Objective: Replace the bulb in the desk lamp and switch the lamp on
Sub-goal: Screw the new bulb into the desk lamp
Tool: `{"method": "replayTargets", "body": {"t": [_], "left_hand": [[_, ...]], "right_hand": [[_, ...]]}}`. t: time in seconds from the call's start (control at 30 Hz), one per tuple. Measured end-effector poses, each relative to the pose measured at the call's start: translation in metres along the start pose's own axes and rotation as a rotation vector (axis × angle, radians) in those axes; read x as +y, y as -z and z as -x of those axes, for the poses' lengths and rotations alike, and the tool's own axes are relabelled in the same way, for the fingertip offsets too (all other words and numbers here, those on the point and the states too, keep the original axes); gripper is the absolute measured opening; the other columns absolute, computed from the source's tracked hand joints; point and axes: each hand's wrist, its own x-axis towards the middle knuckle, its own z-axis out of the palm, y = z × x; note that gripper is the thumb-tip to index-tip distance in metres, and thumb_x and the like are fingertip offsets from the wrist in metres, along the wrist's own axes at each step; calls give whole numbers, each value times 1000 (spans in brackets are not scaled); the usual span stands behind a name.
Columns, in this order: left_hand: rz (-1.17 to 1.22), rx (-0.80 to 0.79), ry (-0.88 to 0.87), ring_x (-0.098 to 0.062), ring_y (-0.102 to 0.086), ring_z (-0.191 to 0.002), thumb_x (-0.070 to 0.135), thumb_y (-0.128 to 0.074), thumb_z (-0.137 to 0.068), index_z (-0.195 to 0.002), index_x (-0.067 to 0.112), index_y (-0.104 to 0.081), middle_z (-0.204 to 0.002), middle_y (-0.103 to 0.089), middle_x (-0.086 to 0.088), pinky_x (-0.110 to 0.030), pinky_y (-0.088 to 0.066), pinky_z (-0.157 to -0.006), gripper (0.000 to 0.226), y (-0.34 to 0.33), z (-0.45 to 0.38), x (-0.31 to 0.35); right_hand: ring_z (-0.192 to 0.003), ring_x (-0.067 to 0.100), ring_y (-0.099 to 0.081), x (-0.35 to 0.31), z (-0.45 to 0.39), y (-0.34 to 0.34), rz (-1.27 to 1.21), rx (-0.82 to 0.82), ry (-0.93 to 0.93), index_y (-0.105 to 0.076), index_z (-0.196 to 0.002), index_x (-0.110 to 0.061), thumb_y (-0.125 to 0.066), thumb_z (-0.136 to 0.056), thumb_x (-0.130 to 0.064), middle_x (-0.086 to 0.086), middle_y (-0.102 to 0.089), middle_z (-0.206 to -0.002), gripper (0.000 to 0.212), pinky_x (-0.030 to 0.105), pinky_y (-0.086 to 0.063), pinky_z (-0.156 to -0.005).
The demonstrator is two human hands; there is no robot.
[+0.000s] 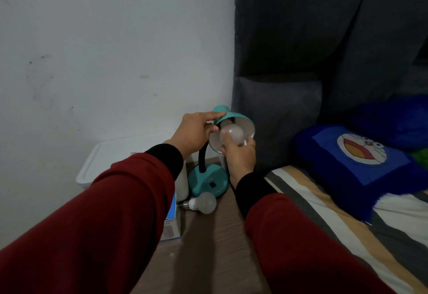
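The left hand [195, 131] holds the teal shade [228, 117] of the desk lamp [208, 177] at its narrow far end, thumb and fingers curled round the neck of the shade, so that grip is closed on the lamp. The shade is tilted, its pale open mouth turned toward the near right. The right hand [239, 154] comes up from below, and its grip is closed on a frosted bulb [232, 133], fingertips pinching the round glass. This bulb sits in the mouth of the shade, its base pointing into the shade (whether it is seated in the socket cannot be told).

A black flexible neck [202, 157] curves down from the shade to the lamp's teal base [208, 183], which stands on the far end of the narrow brown counter [208, 247]. A second bulb [203, 203] lies on its side on the counter, just near of the base, its metal screw end pointing left. Left of it stands a blue and white box [172, 219], partly hidden by the left sleeve [104, 224]. A white bin [111, 154] sits at the far left against the wall.

To the right lies a bed with a striped sheet [324, 212] and a blue cartoon pillow [356, 161], backed by a dark grey headboard [289, 108].
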Motion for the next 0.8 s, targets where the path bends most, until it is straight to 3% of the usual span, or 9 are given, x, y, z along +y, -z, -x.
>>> {"method": "replayTargets", "body": {"t": [0.07, 0.17, 0.3, 0.4, 0.47, 0.53, 0.6, 0.67, 0.8], "left_hand": [[-1, 4, -2, -19, -64, -109, 4, -59, -89, -129, 17, -57, -132, -59, -9, 4, -24, -88, 42, 0, 0, -1], [-17, 2, -12, -19, -64, -109, 4, -59, -89, -129, 18, -56, -132, -59, -9, 2, -26, -89, 43, 1, 0, -1], [-4, 0, -11, -18, -64, -110, 3, -59, -89, -129, 17, -57, -134, -59, -9, 2, -27, -90, 43, 0, -1, -2], [0, 4, -10, -19, -64, -110, 3, -59, -89, -129, 18, -56, -134, -58, -9, 2, -26, -91, 43, 0, -2, -1], [-12, -1, -12, -19, -64, -110, 3, -59, -89, -129, 18, -56, -133, -59, -9, 2, -26, -90, 43, 0, -2, -2], [-10, -1, -12, -19, -65, -109, 4, -60, -89, -129, 18, -57, -133, -59, -9, 1, -28, -90, 43, 0, -2, -2], [1, 0, -5, -19, -64, -109, 4, -59, -89, -129, 19, -57, -133, -59, -8, -2, -31, -92, 43, -1, -1, -2], [4, 2, -6, -19, -64, -109, 3, -59, -89, -129, 19, -57, -132, -60, -8, 0, -30, -90, 43, -1, -1, -2], [-4, 2, -11, -19, -65, -108, 4, -59, -89, -129, 18, -57, -130, -61, -9, 1, -28, -88, 42, -1, -1, -2]], "right_hand": [[-105, 28, -65, 2, -1, 1, 16, -8, 18, -35, -137, -23, -72, -72, -40, 12, -60, -124, 78, 42, -53, -94], [-87, 23, -70, -1, -3, 3, -56, -11, -12, -46, -129, -11, -60, -86, -43, 13, -63, -114, 56, 29, -59, -72], [-104, 27, -66, 0, 2, -2, -7, -2, -2, -41, -135, -14, -71, -64, -51, 12, -62, -122, 86, 41, -54, -93], [-94, 25, -68, 1, 0, 2, -2, -21, -7, -36, -136, -16, -70, -79, -32, 11, -63, -115, 68, 37, -56, -89], [-82, 21, -69, -1, 0, 2, -46, -15, -21, -45, -129, -13, -62, -85, -42, 11, -64, -109, 55, 33, -58, -81], [-93, 24, -68, -1, 2, -1, -11, 9, -7, -50, -125, -10, -61, -75, -57, 12, -65, -116, 70, 38, -57, -87], [-103, 28, -66, 2, 2, -3, 26, 13, 19, -44, -133, -14, -70, -65, -52, 14, -65, -119, 82, 43, -54, -93], [-100, 28, -68, 2, 1, 0, 38, 5, 22, -38, -135, -18, -73, -71, -39, 14, -65, -118, 76, 42, -55, -92], [-89, 22, -69, 0, -2, 2, 14, 11, 24, -46, -131, -13, -64, -83, -44, 10, -64, -118, 60, 34, -58, -83]]}}
